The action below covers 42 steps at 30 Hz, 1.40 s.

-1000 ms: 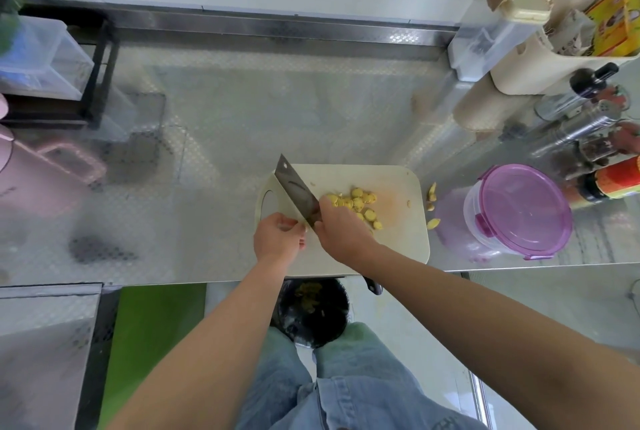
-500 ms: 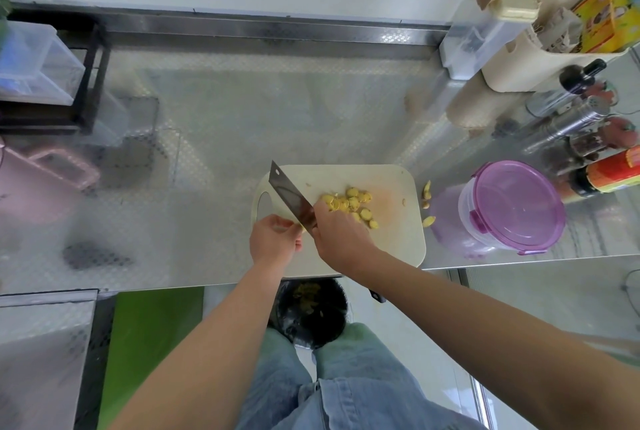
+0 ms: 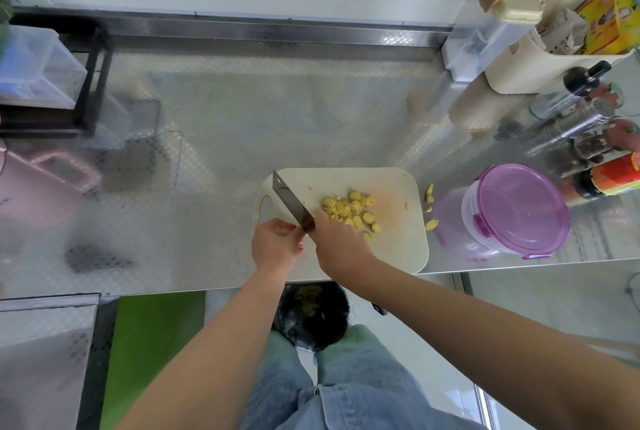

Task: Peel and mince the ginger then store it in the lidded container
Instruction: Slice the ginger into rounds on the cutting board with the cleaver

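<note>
Ginger slices [image 3: 349, 211] lay in a loose yellow heap on the pale cutting board [image 3: 391, 249], right of the cleaver [image 3: 291, 202], much as they had half a second before; a few stray pieces [image 3: 430, 201] sat on the metal tabletop [image 3: 242, 124] just past the board's right edge, between it and the container. The right hand [image 3: 341, 244] was closed around the cleaver's handle, the blade angled up and away to the left with its tip over the board's far left corner, near the handle hole. Compared with the earlier frames the blade had kept almost the same slant and place. The left hand [image 3: 277, 242] was curled beside the heel of the blade, fingertips close to the steel; whether it pinched a piece of ginger could not be told. The lidded container [image 3: 516, 209], clear with a purple lid clipped on, stood on the tabletop well to the right of the board, unmoved. Below the tabletop edge a black-lined bin [image 3: 311, 312] held scraps, directly under the hands and above the person's jeans.
</note>
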Motion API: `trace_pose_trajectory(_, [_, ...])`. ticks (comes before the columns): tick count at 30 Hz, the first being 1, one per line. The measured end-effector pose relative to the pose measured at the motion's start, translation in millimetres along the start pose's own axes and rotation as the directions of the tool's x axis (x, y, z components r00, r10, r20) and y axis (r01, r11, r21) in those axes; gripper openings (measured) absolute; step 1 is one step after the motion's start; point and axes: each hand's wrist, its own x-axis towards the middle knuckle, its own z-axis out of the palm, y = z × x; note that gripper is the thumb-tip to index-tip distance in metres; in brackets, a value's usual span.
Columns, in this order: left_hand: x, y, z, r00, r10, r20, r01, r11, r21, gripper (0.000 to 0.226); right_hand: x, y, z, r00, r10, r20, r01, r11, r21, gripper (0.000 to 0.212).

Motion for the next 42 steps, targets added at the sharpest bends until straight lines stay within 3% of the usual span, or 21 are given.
trace_pose_trajectory(13, [2.5, -3.0, 0.6, 1.0, -0.022, 0.009, 0.022, 0.997, -0.077, 0.021, 0.4, -0.9, 3.6, 1.0, 0.015, 0.004, -0.015, 1.0, -0.006, 0.021])
trace_pose_trajectory(42, [7.6, -9.9, -2.5, 0.997, 0.053, 0.062, -0.051, 0.998, -0.03, 0.014, 6.5, 2.9, 21.1, 0.999, 0.015, -0.034, -0.013, 0.998, 0.055, 0.014])
